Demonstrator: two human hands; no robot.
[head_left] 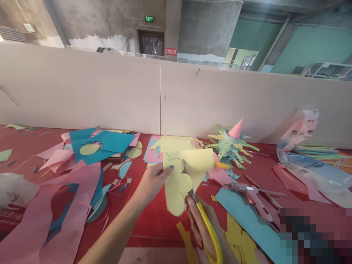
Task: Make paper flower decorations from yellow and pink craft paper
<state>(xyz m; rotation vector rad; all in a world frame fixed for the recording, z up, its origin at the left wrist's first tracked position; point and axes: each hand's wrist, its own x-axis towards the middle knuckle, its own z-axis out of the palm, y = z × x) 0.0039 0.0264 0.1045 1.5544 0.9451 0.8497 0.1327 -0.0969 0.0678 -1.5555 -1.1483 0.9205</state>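
Observation:
My left hand point(152, 181) pinches the left edge of a yellow paper sheet point(178, 183) and holds it up above the red table point(154, 216). My right hand point(203, 229) grips yellow-handled scissors point(205, 220), thumb through the loop. Their blades point up into the yellow sheet, along a wavy cut outline. A curved flap of the sheet hangs below the blades.
Pink, blue and yellow paper scraps point(82, 154) cover the table. A pink glue gun point(254, 196) lies right of the scissors. A pink-coned paper craft point(232, 141) stands at the back, a crumpled plastic bag point(305, 154) at far right. A beige partition point(159, 95) walls the far edge.

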